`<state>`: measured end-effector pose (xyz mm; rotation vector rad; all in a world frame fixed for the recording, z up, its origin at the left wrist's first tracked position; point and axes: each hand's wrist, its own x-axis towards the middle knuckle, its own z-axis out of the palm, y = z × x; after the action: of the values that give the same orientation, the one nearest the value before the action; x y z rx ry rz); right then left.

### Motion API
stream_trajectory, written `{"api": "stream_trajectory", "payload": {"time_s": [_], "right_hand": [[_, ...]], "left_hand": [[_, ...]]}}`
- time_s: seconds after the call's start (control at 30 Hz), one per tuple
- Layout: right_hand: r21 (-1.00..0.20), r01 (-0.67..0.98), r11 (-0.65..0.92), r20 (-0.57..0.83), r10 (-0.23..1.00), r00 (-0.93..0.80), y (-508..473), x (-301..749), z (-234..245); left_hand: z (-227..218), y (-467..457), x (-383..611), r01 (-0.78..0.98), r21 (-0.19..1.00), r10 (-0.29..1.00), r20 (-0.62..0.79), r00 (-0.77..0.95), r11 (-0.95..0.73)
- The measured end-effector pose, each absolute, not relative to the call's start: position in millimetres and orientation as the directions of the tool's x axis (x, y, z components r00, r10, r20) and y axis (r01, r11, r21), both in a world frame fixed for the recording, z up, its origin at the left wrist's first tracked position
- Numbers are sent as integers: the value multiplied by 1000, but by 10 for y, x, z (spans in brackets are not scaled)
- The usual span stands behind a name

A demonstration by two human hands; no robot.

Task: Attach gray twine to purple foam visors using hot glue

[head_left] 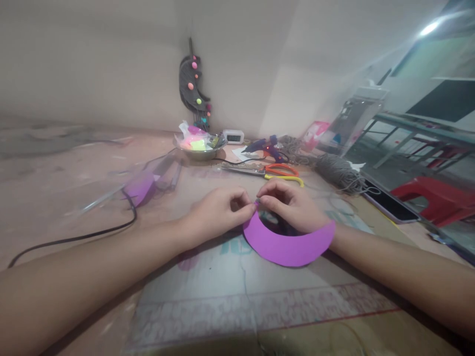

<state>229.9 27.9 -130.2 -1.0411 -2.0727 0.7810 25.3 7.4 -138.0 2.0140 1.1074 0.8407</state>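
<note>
Both hands low over table, meeting at centre. Left hand curled tight, thumb and forefinger pinching end of purple strip. Right hand curled too, fingertips pinching same end (tips nearly touching left's). Strip stands on edge, bowed in arc beneath right hand, curving round toward right wrist. Scissors just behind hands, glue gun and bowl farther back, phone off right.

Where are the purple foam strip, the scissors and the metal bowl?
purple foam strip (285, 247), head view, middle of its curved face.
scissors (280, 169), head view, orange handles.
metal bowl (200, 153), head view, front wall.
</note>
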Motion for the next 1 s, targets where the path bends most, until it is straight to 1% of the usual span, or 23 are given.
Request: {"api": "stream_trajectory", "payload": {"time_s": [0.33, 0.5, 0.63, 0.73, 0.87, 1.0], "right_hand": [[-728, 467, 501, 271, 837, -476, 237, 2281, -1284], [-721, 461, 517, 291, 830, -475, 225, 2276, -1268], [-708, 470, 527, 298, 826, -478, 221, 2279, -1249], [-749, 418, 514, 304, 828, -472, 229, 2289, -1260], [-839, 322, 438, 279, 856, -435, 261, 2304, -1304], [-835, 352, 423, 241, 856, -458, 273, 2302, -1307]], "left_hand": [[-1346, 51, 262, 491, 774, 880, 174, 443, -400], [-1355, 58, 263, 500, 761, 876, 182, 446, -413], [-1367, 68, 267, 476, 775, 871, 189, 454, -416], [-1372, 73, 268, 433, 799, 865, 204, 458, -418], [-1367, 77, 267, 415, 827, 884, 190, 428, -379], [-1378, 82, 262, 424, 830, 892, 178, 415, -363]]}}
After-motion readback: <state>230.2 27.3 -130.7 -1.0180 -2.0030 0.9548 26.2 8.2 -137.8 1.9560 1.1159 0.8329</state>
